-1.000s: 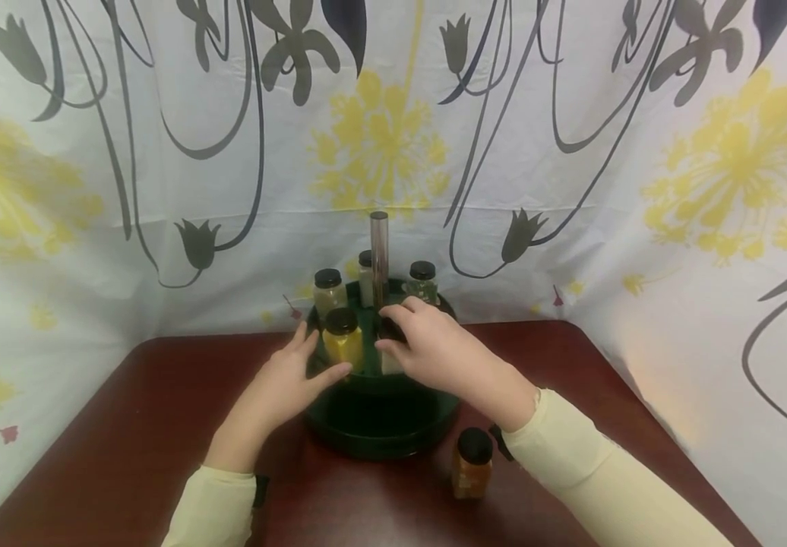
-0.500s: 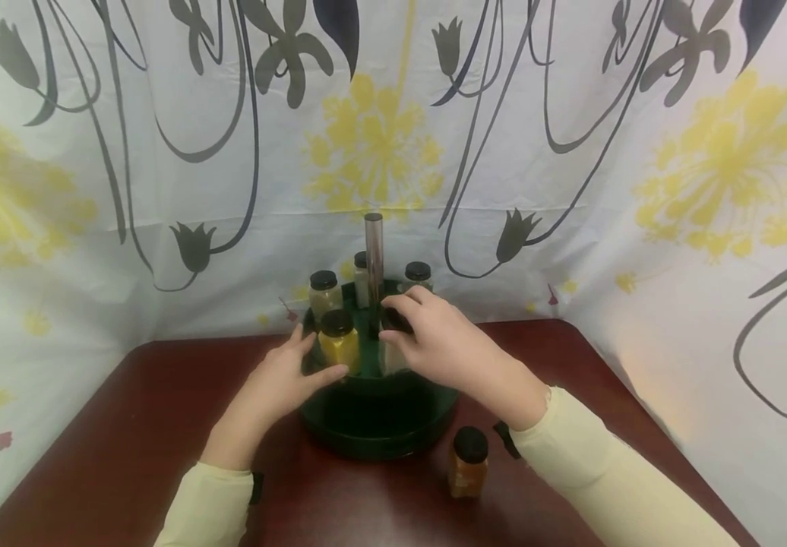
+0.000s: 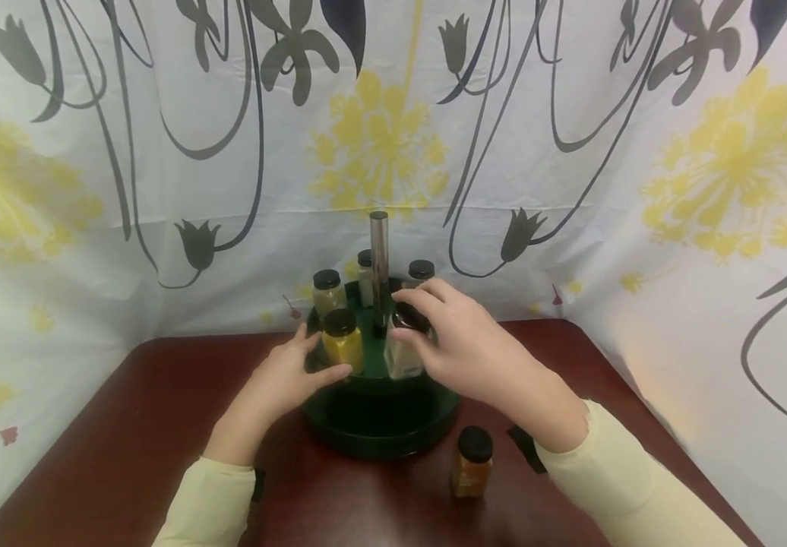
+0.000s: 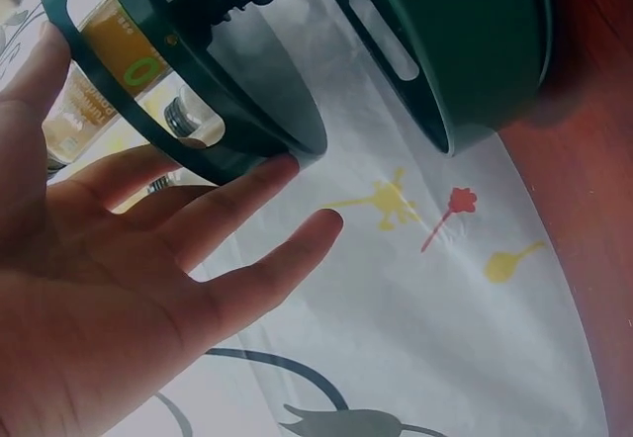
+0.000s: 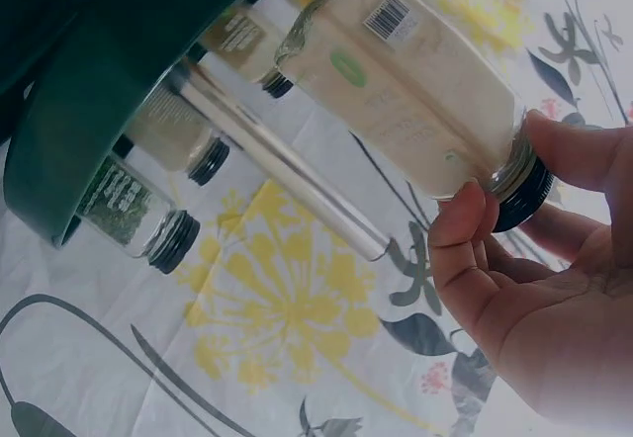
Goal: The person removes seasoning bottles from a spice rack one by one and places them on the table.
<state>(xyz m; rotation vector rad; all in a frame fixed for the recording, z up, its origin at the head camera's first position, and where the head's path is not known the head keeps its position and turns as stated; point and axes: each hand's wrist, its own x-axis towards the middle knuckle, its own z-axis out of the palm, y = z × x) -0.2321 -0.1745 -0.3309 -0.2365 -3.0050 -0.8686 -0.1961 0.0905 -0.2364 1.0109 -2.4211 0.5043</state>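
Observation:
My right hand (image 3: 472, 346) pinches a clear glass spice jar (image 3: 402, 358) by its black cap; in the right wrist view the jar (image 5: 406, 91) holds pale powder and carries a barcode label. Its base shows in front of the upper tier's rim. Fingers spread, my left hand (image 3: 273, 391) rests at the left side of the two-tier green spice rack (image 3: 380, 444). In the left wrist view its fingertips (image 4: 282, 168) touch the upper tier's rim (image 4: 188, 155). Close to that hand stands a yellow-filled jar (image 3: 342, 348) on the upper tier.
Several more black-capped jars, among them a pale one (image 3: 328, 295), stand on the upper tier around a metal post (image 3: 380, 258). An orange-brown jar (image 3: 472, 471) stands on the dark red table (image 3: 161, 425), right of the rack. A patterned cloth (image 3: 263, 152) hangs behind.
My right hand has moved right and slightly up, and the pale-powder jar has come with it, away from the post. My left hand has stayed at the rack's left side.

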